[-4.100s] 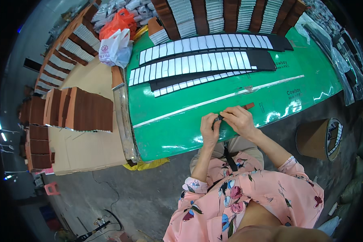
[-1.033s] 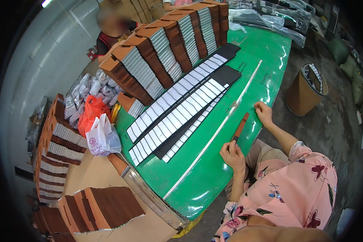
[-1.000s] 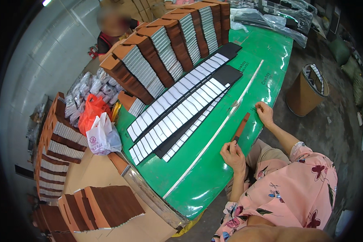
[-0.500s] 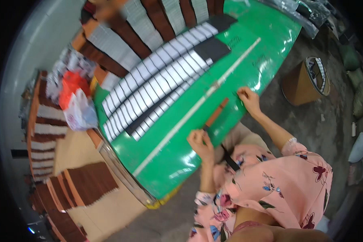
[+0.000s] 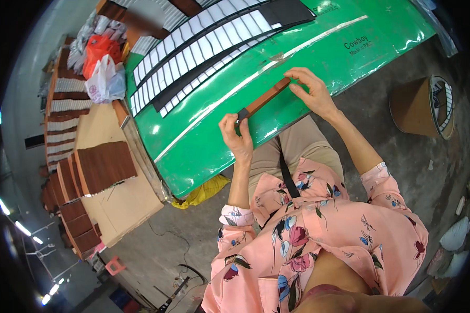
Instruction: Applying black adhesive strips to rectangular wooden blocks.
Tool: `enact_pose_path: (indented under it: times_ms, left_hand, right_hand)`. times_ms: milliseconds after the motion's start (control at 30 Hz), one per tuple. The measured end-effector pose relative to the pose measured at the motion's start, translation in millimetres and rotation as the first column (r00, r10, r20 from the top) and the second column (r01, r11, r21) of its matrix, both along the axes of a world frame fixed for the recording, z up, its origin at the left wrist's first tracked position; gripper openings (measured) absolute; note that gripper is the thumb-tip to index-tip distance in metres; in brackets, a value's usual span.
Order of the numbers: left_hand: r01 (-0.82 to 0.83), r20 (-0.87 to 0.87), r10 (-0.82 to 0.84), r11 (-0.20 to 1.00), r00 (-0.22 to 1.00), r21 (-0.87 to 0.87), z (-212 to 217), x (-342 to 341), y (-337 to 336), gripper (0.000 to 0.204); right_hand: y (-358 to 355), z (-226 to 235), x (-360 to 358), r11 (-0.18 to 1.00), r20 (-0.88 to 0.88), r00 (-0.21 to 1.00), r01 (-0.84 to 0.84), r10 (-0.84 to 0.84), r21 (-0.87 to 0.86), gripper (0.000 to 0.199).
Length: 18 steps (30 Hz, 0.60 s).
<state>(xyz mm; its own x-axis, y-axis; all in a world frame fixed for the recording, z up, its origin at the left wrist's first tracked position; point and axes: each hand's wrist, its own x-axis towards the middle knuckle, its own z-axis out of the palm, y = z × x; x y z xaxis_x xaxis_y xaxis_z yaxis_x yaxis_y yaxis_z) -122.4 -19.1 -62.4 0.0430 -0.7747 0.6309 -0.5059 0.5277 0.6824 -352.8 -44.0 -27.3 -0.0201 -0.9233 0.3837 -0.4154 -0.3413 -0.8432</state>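
While both forearms reach forward over the near edge of the green desk [image 5: 214,143], a slim brown strip [image 5: 269,98] stretches slantwise between the two hands, near end to the left, far end to the right. The left hand [image 5: 238,138] is raised at the wrist, its fingers curled and its thumb opposite; that grip is clamped on the dark end of the strip. The right hand [image 5: 313,93] comes in from the right, palm turned inward, forefinger and thumb arched toward the strip's far tip. They meet that tip, but I cannot tell whether this grip pinches it or only rests there. The strip lies over the desk, on the near side of a long white line [image 5: 261,86]; whether it touches the surface is hard to judge.

The left hand's fingers cover part of the dark end, and its lower fingers fold out of sight. Beyond the hands, white-striped black panels [image 5: 203,60] overlap, the lowest partly hidden. Behind them, brown stacks [image 5: 185,6] are cut off above, and a blurred patch beside them cannot be made out. Right of the desk, a brown bin [image 5: 412,112] holds striped pieces, mostly hidden by its wall.
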Motion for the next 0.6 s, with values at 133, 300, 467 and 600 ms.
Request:
enact_pose_path:
  times_ms: [133, 300, 467, 600]
  left_hand:
    - [-0.001, 0.087, -0.002, 1.000, 0.996, 0.029, 2.5, 9.1, 2.5, 0.028]
    - [-0.017, 0.097, 0.019, 1.000, 0.995, -0.026, 23.6, 8.4, -6.4, 0.026]
    - [-0.013, 0.225, 0.004, 0.999, 0.974, 0.040, 29.5, 25.0, -7.3, 0.030]
    - [-0.074, 0.265, 0.049, 0.993, 0.963, 0.087, 25.3, 20.4, -3.2, 0.033]
  right_hand:
    - [2.9, -0.8, 12.8, 0.993, 0.059, 0.998, -0.034, 0.027, 0.109, 0.024]
    - [4.6, -3.6, 9.1, 0.994, 0.062, 0.997, -0.041, 0.035, 0.099, 0.019]
    - [6.3, -0.1, 14.8, 0.998, -0.072, 0.996, -0.053, 0.051, -0.019, 0.017]
    - [-3.6, 5.8, 7.6, 0.988, -0.094, 0.983, -0.152, 0.155, 0.031, 0.021]
